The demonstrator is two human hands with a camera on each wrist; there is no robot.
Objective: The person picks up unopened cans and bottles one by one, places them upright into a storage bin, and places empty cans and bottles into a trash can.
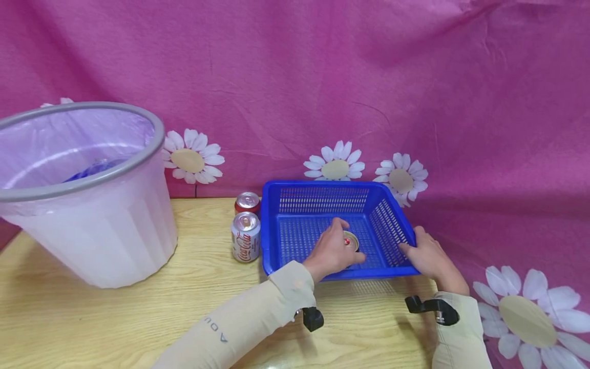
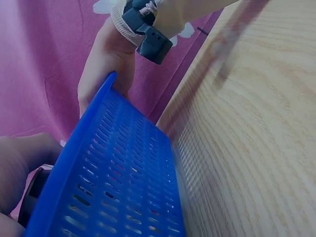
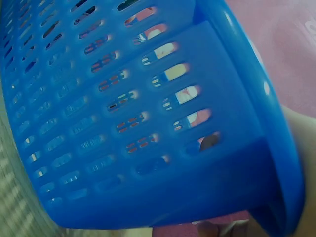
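The blue plastic basket (image 1: 318, 277) has meshed walls and stands toward the back of the wooden table. Inside it, my left hand (image 1: 333, 251) grips a can (image 1: 351, 240) with a gold-rimmed top and a red tab. The can's dark side shows over the rim in the left wrist view (image 2: 33, 195); the hand and front wall hide most of it. My right hand (image 1: 433, 259) holds the basket's right rim, thumb on the inside. Left of the basket stand a silver Coca-Cola can (image 1: 246, 238) and a red can (image 1: 247, 203) behind it.
A large white bin (image 1: 124, 225) with a grey rim and a clear liner stands at the left, with something blue inside. The wooden table (image 1: 207, 287) ends at a pink cloth (image 1: 258, 92) with white flowers behind and at the right.
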